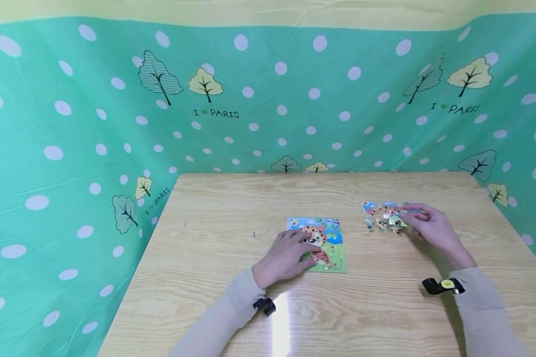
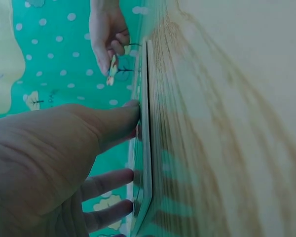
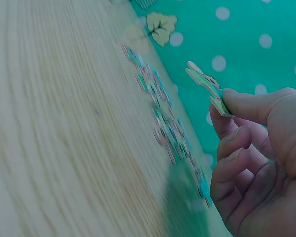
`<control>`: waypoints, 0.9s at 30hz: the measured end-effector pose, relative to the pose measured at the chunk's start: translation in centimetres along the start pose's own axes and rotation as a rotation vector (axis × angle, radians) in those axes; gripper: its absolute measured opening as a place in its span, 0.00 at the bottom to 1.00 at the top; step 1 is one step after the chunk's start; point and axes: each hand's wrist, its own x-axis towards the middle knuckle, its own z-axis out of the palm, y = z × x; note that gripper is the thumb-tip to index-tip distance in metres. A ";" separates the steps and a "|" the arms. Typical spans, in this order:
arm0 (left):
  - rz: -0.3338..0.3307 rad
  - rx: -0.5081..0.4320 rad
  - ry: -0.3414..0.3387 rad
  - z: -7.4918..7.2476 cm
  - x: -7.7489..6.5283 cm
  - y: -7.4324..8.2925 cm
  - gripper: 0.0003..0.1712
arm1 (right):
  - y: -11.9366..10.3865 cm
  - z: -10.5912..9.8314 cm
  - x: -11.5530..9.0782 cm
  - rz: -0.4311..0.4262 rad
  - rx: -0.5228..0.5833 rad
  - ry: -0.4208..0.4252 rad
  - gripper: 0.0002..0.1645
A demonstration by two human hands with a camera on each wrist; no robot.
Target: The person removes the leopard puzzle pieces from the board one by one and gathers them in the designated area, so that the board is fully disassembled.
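Note:
My left hand (image 1: 285, 254) rests with relaxed, spread fingers on a flat square puzzle board (image 1: 338, 260) printed with a spotted leopard cub on grass. In the left wrist view its thumb and fingertips touch the top face of the board (image 2: 146, 182), seen edge-on. Over to the right, my right hand (image 1: 436, 232) pinches a jigsaw piece (image 3: 213, 91) between thumb and index finger, its other fingers curled in. That piece is raised above a group of loose jigsaw pieces (image 1: 375, 212), which overlap it in the head view.
Both the board and the loose pieces lie on a light wood-grain table (image 1: 223, 213). A green polka-dot cloth (image 1: 259, 124) with tree prints hangs behind the table and along its sides. A black wrist strap (image 1: 442, 286) sits at the right sleeve.

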 end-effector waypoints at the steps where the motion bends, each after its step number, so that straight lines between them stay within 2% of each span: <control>1: 0.001 0.002 0.000 0.0 0.0 0.0 0.24 | 0.1 -0.2 0.0 0.012 0.000 0.008 0.36; 7: 0.006 -0.008 0.008 0.0 0.1 -0.2 0.24 | 0.7 -1.4 0.2 0.060 0.006 0.056 0.27; 13: 0.007 -0.018 0.012 0.1 0.0 -0.2 0.25 | 1.3 -2.1 0.0 0.083 -0.008 0.063 0.34; 18: -0.005 -0.037 -0.004 0.2 0.1 -0.3 0.27 | 2.2 -2.5 -0.2 0.097 0.021 0.076 0.25; 20: -0.008 -0.046 -0.009 0.3 0.1 -0.4 0.28 | 2.4 -2.5 -0.3 0.105 0.016 0.089 0.27; 24: -0.010 -0.068 -0.008 0.4 0.2 -0.7 0.30 | 2.7 -2.4 -0.5 0.119 -0.029 0.108 0.39; 27: -0.012 -0.085 -0.006 0.3 0.1 -0.8 0.30 | 2.8 -2.4 -0.5 0.129 -0.060 0.116 0.42</control>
